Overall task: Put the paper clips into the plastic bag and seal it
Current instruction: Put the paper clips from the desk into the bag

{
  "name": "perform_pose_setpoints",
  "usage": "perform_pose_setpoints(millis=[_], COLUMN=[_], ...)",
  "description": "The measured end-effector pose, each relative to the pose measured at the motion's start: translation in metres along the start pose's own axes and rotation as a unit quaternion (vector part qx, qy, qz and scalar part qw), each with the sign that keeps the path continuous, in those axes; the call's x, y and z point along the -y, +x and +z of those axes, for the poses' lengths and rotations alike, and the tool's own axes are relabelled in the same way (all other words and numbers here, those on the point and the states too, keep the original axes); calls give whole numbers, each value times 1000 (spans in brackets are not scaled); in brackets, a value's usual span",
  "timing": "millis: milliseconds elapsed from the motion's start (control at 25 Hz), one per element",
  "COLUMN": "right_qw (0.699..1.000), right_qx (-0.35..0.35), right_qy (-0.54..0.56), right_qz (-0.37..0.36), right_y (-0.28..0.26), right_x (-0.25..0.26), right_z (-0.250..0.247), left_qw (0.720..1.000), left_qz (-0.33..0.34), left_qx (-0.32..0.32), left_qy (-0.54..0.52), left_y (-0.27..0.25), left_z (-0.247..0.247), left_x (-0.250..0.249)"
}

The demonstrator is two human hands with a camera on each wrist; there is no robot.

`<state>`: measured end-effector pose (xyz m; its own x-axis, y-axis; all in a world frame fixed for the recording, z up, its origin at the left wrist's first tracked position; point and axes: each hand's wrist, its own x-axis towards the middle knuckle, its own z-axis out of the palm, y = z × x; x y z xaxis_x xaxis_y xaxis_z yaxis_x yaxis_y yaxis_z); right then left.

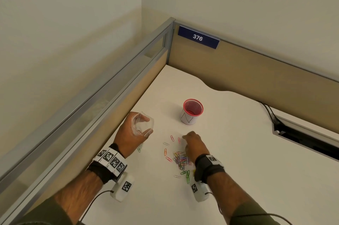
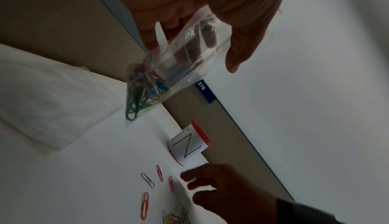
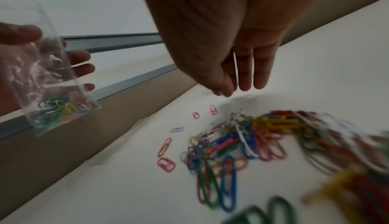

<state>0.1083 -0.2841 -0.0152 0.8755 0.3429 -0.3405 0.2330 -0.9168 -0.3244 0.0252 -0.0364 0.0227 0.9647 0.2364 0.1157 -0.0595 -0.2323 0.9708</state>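
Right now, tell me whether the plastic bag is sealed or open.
Open. The left hand holds the plastic bag with its mouth spread wide in the head view, some clips already inside, and many paper clips still on the desk.

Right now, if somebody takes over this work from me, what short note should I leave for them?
Left hand: holds the plastic bag up, mouth open, some paper clips in the bag.
Right hand: empty, low over the pile of clips on the desk.
Done: part of the clips bagged.
Left: bag the pile and the stray clips, then seal.
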Motion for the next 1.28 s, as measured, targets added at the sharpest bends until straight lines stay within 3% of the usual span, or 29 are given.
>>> perform_pose_setpoints(millis=[200,320,440,520,680,840,1000,1160,1280], right_qw=[994,992,996,992,978,981,999,995,991], right_qx=[66,50,12,30,51,44,-15,87,91], right_qy=[-52,-79,-21,-6,-85,-107,-8,-42,-75], right_qz=[-68,-80,-85,-118,-184,-155,-52,-30,-69], right_y=[12,7,9,13,4,-11,-23,-34,-37], right_x=[21,19,25,34,39,4,-37,-47,-33], right_z=[13,24,24,26,34,26,-2,-7,9], left_qw=[1000,1000,1000,1000,1000,1000,1000,1000,1000], left_qz=[-4,-3,-8,-12,-12,-8,-5,-2,-5], left_qx=[-2,-9,-9,-12,-13,-9,-5,2,4], left_qy=[0,1,3,0,2,4,9,8,5], left_y=[4,5,4,1,-5,-6,-10,-13,-15], left_z=[1,2,3,5,10,14,25,36,42], left_x=[1,0,0,-1,-3,-2,-6,-7,-7])
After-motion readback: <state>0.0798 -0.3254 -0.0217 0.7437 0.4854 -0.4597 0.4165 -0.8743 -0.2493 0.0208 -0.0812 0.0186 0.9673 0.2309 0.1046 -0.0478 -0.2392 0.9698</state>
